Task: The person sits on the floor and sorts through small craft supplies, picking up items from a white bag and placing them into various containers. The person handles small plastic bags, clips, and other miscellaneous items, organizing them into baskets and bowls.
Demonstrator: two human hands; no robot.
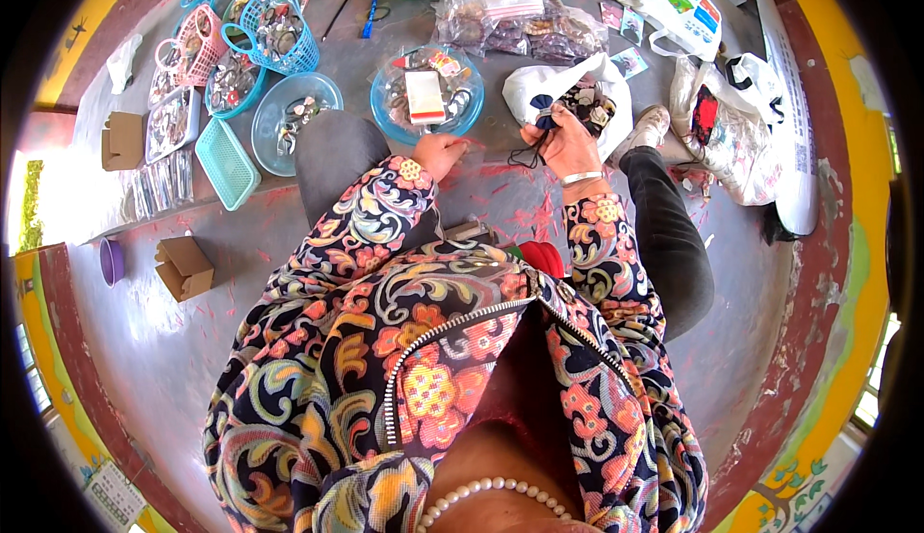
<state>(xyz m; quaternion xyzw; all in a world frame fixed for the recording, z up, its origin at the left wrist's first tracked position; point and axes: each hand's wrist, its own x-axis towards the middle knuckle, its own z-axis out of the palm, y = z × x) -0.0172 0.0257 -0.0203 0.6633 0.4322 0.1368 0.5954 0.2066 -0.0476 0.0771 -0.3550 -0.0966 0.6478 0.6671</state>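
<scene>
My right hand (570,148) pinches a small navy-blue fabric piece (545,114) with a pale band on it; it looks like a hair tie, and thin dark cords hang below. Just behind that hand a white plastic bag (525,88) lies open, full of dark pieces with pale flower shapes (589,108). My left hand (441,155) is closed at the near rim of a blue basin (377,114). Something thin and clear or reddish shows at its fingertips, too small to name. Inside the basin are a white-and-red box (423,96) and small packaged items.
Baskets and basins of small accessories, among them a blue basket (306,52) and a pink basket (200,44), crowd the left. An aqua tray (227,164) and cardboard box (184,268) stand nearer. Behind are plastic-wrapped bundles (539,33); at right, a stuffed clear bag (736,148). Red scraps litter the floor.
</scene>
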